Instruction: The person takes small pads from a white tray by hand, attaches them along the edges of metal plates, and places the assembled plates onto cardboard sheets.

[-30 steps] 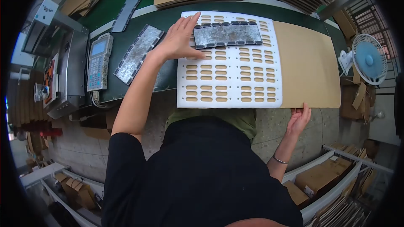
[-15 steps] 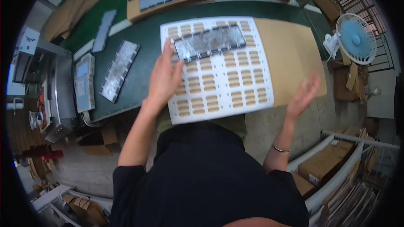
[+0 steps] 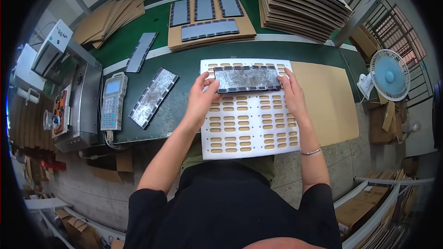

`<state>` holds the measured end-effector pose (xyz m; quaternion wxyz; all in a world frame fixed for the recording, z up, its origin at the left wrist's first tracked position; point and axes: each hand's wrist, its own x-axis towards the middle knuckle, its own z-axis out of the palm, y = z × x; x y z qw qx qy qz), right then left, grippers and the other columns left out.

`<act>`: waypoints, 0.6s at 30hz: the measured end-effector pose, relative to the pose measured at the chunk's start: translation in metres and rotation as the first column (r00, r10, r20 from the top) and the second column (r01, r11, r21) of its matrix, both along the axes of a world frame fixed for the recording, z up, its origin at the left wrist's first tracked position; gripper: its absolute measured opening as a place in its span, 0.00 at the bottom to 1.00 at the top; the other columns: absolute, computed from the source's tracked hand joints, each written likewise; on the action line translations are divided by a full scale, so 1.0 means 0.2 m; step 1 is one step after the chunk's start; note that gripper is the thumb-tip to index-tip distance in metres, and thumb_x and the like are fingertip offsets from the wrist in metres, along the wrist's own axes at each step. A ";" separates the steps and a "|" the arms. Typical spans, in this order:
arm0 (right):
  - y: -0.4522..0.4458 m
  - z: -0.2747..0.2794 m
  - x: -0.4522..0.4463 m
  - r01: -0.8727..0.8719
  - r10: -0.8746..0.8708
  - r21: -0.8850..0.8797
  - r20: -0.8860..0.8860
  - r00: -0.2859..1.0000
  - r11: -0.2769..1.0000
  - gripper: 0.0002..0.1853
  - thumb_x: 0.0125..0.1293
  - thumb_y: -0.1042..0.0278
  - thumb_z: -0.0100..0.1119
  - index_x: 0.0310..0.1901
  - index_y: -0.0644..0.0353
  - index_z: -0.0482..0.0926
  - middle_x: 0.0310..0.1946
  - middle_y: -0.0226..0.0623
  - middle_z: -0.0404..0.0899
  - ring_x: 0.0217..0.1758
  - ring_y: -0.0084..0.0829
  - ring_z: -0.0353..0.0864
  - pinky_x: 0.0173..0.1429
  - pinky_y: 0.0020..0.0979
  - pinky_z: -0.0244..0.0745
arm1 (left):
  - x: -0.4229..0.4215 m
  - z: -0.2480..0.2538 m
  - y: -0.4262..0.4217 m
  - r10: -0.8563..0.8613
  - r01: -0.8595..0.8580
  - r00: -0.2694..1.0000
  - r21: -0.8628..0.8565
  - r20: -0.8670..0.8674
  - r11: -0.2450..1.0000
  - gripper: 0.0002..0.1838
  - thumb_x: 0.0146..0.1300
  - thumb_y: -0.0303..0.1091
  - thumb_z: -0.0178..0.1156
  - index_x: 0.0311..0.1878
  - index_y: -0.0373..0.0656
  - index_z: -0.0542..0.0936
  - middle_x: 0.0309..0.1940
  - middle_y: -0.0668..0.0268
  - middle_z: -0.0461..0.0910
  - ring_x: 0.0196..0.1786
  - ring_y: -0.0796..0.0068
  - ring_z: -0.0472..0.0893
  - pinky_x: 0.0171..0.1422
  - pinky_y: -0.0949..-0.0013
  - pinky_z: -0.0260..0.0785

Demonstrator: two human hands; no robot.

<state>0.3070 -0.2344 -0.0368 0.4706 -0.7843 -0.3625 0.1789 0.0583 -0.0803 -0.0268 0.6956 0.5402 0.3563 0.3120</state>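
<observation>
I have the metal plate between my two hands, over the far part of the white slotted board, with its long sides running left to right. My left hand is partly closed at the plate's left end, fingers bent and only a narrow space between them and the thumb. My right hand has its fingertips drawn in at the right end, and a thin bracelet circles that wrist. Black clips line both long edges of the plate. I can't tell whether its underside touches the board or sits just above it.

A cardboard sheet sticks out from the right side of the board, and the green table shows beyond and to the left of it. Left of the board, a second plate lies slantwise, with a keypad device farther left. A grey strip lies beyond these two, to the far left of the board. Past the board's far edge, four grey panels rest on a low cardboard pile; a taller cardboard stack stands beyond the board to the right. A blue-centred fan is well to its right.
</observation>
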 end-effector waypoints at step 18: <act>-0.98 -0.33 0.02 0.706 -0.247 0.539 -0.686 0.684 0.458 0.24 0.79 0.66 0.59 0.70 0.63 0.67 0.67 0.40 0.75 0.67 0.34 0.76 0.68 0.41 0.73 | -0.49 -0.04 0.38 0.176 -0.025 0.860 -0.305 0.479 0.952 0.14 0.70 0.30 0.66 0.56 0.36 0.81 0.51 0.63 0.86 0.52 0.72 0.86 0.60 0.67 0.82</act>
